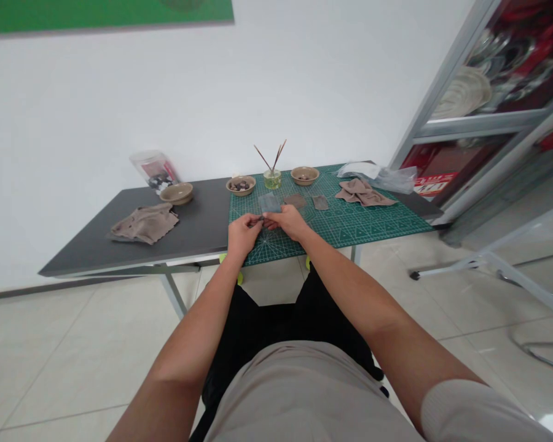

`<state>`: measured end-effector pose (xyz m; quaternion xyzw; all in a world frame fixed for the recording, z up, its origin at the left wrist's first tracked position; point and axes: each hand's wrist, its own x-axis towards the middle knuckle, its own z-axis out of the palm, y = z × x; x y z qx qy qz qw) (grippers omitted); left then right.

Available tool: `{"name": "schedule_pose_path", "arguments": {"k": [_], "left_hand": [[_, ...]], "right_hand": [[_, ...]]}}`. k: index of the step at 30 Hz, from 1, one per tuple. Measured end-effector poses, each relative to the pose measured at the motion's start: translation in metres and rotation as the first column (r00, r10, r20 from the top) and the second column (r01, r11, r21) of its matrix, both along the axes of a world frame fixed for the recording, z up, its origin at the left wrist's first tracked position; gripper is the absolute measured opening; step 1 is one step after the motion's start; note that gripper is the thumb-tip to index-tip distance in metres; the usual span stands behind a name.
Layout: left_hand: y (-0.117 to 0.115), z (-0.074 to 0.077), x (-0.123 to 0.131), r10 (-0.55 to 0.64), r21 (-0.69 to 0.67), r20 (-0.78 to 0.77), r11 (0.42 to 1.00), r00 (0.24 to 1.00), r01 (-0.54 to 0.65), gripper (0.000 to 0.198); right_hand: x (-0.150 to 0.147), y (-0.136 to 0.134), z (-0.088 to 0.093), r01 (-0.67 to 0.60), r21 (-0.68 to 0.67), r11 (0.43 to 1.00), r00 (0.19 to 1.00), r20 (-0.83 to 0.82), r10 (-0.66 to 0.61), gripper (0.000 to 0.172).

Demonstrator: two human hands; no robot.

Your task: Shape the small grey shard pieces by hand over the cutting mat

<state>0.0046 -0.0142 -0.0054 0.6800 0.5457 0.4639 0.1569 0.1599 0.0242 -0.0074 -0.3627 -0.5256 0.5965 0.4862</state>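
My left hand [243, 236] is closed in a pinch at the near edge of the green cutting mat [350, 227]. A small dark thing, too small to name, shows at its fingertips. My right hand [291, 222] meets it there, thumb and fingers pressed together; what they grip is mostly hidden. Just beyond the fingertips is a bluish translucent square [269, 202]; I cannot tell whether it lies on the mat or is held. Right of it lie a brown flat square [295, 201] and a small grey rectangular piece [320, 202].
Behind the hands stand a bowl of dark pieces [241, 185], a glass jar with thin sticks [272, 178] and another bowl [305, 175]. Brown cloths [145, 224] lie at both sides. A third bowl [177, 193], a clear container [153, 170] and a plastic bag [382, 174] are farther out.
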Motion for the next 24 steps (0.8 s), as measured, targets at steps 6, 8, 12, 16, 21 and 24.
{"name": "schedule_pose_path", "arguments": {"k": [6,8,12,16,21,24], "left_hand": [[-0.001,0.002,0.002,-0.022,0.001,0.044,1.0,0.999,0.022,0.013],[0.001,0.001,0.001,-0.045,0.004,0.119,0.999,0.992,0.045,0.014],[0.008,-0.003,-0.002,-0.111,0.003,0.346,0.993,0.932,0.117,0.017],[0.012,-0.004,-0.005,-0.161,-0.028,0.461,0.98,0.872,0.196,0.025],[0.01,-0.002,-0.006,-0.135,-0.082,0.371,0.981,0.919,0.177,0.027],[0.009,-0.002,-0.005,-0.13,-0.078,0.37,0.982,0.92,0.17,0.029]], "right_hand": [[-0.006,0.002,-0.003,0.105,0.011,0.994,0.994,0.029,-0.105,0.03],[-0.006,0.005,-0.004,0.141,0.002,0.99,0.99,-0.004,-0.141,0.03],[-0.002,0.007,-0.005,0.134,-0.008,0.991,0.98,-0.147,-0.134,0.031],[0.001,0.003,-0.002,0.077,0.012,0.997,0.988,-0.132,-0.074,0.039],[0.002,-0.001,0.0,0.009,0.044,0.999,0.998,-0.055,-0.006,0.042],[0.002,-0.001,0.0,-0.008,0.056,0.998,1.0,-0.023,0.009,0.04]]}}
